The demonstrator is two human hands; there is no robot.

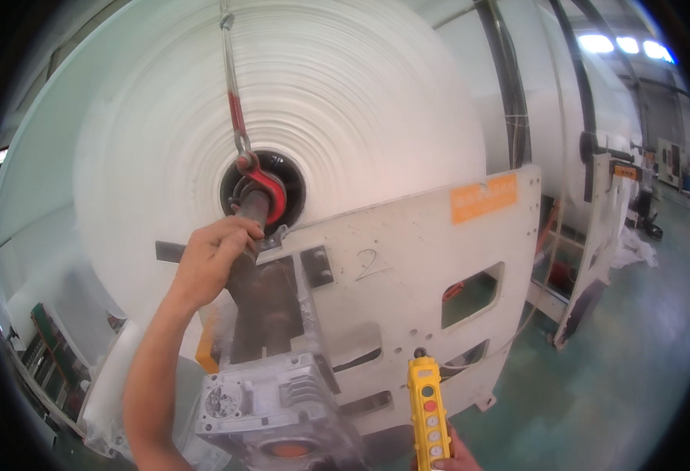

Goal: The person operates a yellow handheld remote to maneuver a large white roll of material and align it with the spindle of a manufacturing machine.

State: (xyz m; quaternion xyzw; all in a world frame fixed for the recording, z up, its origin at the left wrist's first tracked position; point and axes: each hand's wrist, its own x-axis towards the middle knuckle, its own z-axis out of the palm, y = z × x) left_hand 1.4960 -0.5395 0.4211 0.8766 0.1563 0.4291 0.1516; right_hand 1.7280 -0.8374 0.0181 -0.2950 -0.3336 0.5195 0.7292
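A huge roll of white sheet material (376, 102) fills the upper middle, with a dark hollow core (294, 170) at its centre. From the core a grey metal shaft (253, 206) sticks out toward me. A red lifting hook (273, 188) hangs from a sling (233, 86) and curves around the shaft. My left hand (215, 255) is closed over the shaft just in front of the hook; some of its fingers are hidden. Low at the right of centre, my right hand (459, 455) grips a yellow hoist pendant control (428, 408) with a column of buttons, the thumb near its lower buttons.
A cream machine side plate (408, 235) with cut-outs stands right of the shaft. Below my left hand sits a grey gearbox (270, 404). Further right are another frame (596, 235), dark upright posts (514, 94) and green floor (580, 392). A rack (54, 353) stands at the left.
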